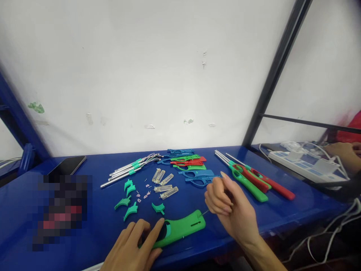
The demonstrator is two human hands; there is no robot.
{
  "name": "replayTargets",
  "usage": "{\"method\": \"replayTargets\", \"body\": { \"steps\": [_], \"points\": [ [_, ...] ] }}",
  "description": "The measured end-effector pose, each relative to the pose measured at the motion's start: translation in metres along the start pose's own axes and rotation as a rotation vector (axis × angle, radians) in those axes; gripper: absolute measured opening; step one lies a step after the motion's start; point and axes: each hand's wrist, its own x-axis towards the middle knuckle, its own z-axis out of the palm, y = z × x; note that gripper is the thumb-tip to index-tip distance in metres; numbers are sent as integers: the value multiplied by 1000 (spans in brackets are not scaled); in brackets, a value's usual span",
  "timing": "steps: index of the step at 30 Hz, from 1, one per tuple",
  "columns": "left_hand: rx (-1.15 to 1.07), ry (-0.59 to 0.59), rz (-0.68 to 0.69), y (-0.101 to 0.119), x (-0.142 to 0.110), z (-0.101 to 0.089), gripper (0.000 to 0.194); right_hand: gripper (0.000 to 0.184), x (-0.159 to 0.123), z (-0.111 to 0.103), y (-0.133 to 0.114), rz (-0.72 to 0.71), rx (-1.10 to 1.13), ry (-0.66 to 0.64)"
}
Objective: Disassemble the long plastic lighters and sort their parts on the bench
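Observation:
At the table's front edge lies a green gas lighter body (184,227), with a dark trigger opening and a slot near its right end. My left hand (132,244) grips its left part, fingers over the top and thumb at the near side. My right hand (229,207) is closed to the right of it. From under the fist a thin metal rod (205,212) runs to the lighter's right end; its other end is hidden in the hand. Beyond the lighter are teal triggers (131,210), clear fuel tanks (169,192) and tiny pinkish parts (138,200).
Silver lighter tubes (121,176) with wires lie at the back left. Blue, green and red handle shells (196,174) are stacked behind my right hand. Several whole lighters (254,182) lie right. A phone (67,165) is left; a power strip (307,165) and another person's hand (342,153) are far right.

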Motion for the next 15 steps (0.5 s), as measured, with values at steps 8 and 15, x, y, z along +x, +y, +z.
{"method": "replayTargets", "body": {
  "steps": [8,15],
  "points": [
    [32,14,5,1,2,-3,54,61,4,-8,-2,-7,40,62],
    [-19,-21,-16,2,0,-3,52,62,3,-6,-5,1,31,48]
  ]
}}
